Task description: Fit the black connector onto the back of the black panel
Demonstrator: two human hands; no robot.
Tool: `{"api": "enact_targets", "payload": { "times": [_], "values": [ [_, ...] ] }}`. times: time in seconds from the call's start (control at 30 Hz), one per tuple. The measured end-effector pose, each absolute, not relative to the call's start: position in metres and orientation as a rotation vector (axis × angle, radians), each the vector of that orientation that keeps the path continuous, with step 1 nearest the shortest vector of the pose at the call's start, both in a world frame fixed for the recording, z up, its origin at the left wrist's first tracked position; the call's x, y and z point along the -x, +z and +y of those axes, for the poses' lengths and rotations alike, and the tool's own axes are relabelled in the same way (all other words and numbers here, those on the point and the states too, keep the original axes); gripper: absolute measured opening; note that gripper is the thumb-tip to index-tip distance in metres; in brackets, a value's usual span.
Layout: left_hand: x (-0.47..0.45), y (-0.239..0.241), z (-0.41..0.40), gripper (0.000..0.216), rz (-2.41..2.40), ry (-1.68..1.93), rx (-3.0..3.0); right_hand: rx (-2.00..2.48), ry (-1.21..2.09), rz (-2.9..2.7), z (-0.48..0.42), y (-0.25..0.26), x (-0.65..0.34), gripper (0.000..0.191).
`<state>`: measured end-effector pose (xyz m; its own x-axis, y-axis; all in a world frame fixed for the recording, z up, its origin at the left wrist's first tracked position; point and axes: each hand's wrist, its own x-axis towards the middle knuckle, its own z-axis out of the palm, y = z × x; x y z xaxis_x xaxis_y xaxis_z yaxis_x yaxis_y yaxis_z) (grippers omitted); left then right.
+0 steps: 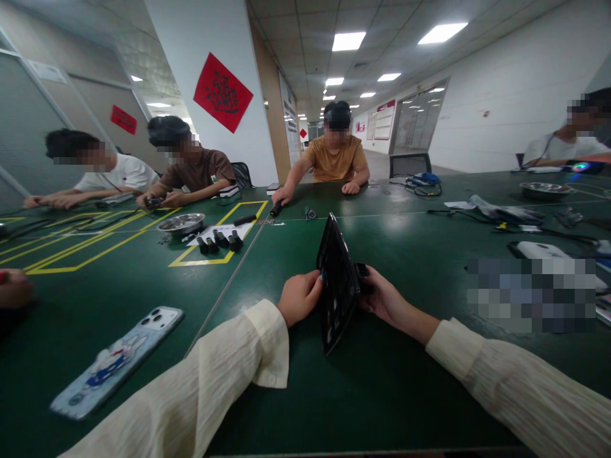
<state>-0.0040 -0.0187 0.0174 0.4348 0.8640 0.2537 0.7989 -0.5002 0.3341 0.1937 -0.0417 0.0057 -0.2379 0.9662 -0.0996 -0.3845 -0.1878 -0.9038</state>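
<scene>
A thin black tablet (337, 286) stands tilted above the green table in front of me, its edge turned toward me. My left hand (300, 296) is closed against its left face, with the thumb pressed to the surface and the other fingers partly hidden. On the other side, my right hand (382, 296) grips a small dark ribbed block (363, 278) at the tablet's back. Whether that block is part of the tablet I cannot tell. A phone in a blue cartoon case (117, 362) lies to the left of my left sleeve.
Several black cylindrical parts (219, 240) stand by a metal bowl (181, 224) inside yellow tape lines. Cables, a plastic bag (496, 208) and a white device (544, 251) lie at right. A person across (337, 152) reaches onto the table; others sit left and right.
</scene>
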Motion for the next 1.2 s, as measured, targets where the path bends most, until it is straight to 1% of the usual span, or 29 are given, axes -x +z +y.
{"api": "enact_targets", "payload": {
  "times": [0.2,0.27,0.43,0.6,0.8,0.97,1.2],
  "values": [
    [0.0038,0.0201,-0.0207,0.03,1.509,0.559,-2.541,0.881,1.639,-0.958,-0.0411,0.0059,-0.1931,0.027],
    [0.0039,0.0198,-0.0205,0.032,1.498,0.555,-2.545,0.904,1.639,-0.949,-0.0413,0.0066,-0.1928,0.028],
    [0.0038,0.0163,-0.0179,0.047,1.5,0.558,-2.53,0.897,1.639,-0.955,-0.0426,0.0078,-0.1936,0.027],
    [0.0042,0.014,-0.0168,0.055,1.516,0.499,-2.556,0.881,1.652,-0.969,-0.0419,0.0054,-0.195,0.027],
    [0.0053,0.0148,-0.018,0.051,1.502,0.51,-2.571,0.866,1.652,-0.98,-0.0406,0.0042,-0.1951,0.026],
    [0.0052,0.0137,-0.0172,0.056,1.519,0.534,-2.527,0.873,1.655,-0.967,-0.0415,0.0059,-0.195,0.027],
    [0.0056,0.0136,-0.0172,0.049,1.465,0.548,-2.545,0.86,1.648,-0.98,-0.0397,0.003,-0.1949,0.026]
  ]
}}
